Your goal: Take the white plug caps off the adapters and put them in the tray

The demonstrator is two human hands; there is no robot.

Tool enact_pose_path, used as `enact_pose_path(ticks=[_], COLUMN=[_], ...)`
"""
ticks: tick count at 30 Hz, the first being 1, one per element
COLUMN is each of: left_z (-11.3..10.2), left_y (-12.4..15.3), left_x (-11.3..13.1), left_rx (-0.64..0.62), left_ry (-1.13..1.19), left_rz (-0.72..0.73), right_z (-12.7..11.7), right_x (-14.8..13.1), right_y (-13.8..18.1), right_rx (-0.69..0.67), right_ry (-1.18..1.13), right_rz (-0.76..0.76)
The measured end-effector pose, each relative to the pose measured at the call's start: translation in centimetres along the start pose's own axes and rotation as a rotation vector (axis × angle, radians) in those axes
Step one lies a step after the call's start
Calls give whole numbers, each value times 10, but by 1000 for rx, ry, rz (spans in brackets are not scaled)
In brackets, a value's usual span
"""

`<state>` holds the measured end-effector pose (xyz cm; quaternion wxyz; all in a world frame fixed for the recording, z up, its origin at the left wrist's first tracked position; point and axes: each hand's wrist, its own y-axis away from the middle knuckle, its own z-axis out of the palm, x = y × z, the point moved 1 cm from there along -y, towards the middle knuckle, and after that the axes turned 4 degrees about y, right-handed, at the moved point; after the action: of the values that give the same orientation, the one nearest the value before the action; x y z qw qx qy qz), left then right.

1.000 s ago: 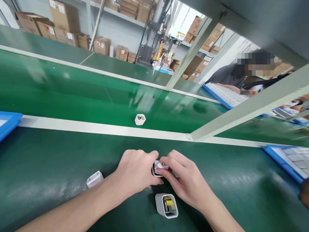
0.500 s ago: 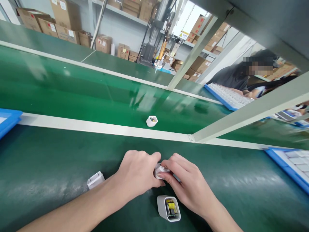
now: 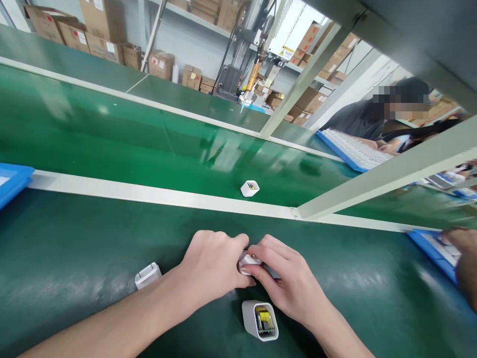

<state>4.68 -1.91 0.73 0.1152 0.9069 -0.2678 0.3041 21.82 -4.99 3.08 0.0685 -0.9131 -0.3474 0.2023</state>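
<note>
Between my two hands is a small white plastic part (image 3: 247, 263), mostly covered by the fingers. My left hand (image 3: 214, 261) closes around it from the left, and my right hand (image 3: 285, 276) pinches it from the right with thumb and finger. Just below them on the green bench lies a white charger housing (image 3: 249, 320), its open end showing a yellow and black circuit inside. Another white plastic piece (image 3: 147, 276) rests beside my left forearm, which partly hides it.
Beyond the white rail (image 3: 149, 195), a white charger housing (image 3: 250, 188) sits on the green conveyor belt (image 3: 179, 164). Blue trays stand at the left (image 3: 15, 181) and right (image 3: 434, 256); a co-worker's hand (image 3: 460, 248) reaches over the right one. A slanted metal post (image 3: 383, 171) rises at the right.
The charger housing on the belt has shifted to the right. Another person's hand has come into view over the right tray. My hands stay almost still around the white part.
</note>
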Motion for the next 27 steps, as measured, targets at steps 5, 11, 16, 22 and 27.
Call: enact_pose_path(ticks=[5, 11, 16, 22, 27], left_z=[-5, -14, -37, -91, -100], left_y=[-1, 1, -3, -18, -18], left_x=[-1, 1, -8, -83, -118], left_rx=[-34, -103, -90, 321, 422], left_ry=[14, 42, 126, -132, -224], left_rz=[-11, 11, -67, -367, -481], right_z=[6, 8, 12, 18, 10], right_x=[-1, 3, 55, 105, 133], right_y=[0, 4, 10, -13, -51], right_rx=[14, 1, 273, 460, 468], right_ry=[53, 9, 3, 227, 299], right_rz=[-16, 57, 321, 448, 440])
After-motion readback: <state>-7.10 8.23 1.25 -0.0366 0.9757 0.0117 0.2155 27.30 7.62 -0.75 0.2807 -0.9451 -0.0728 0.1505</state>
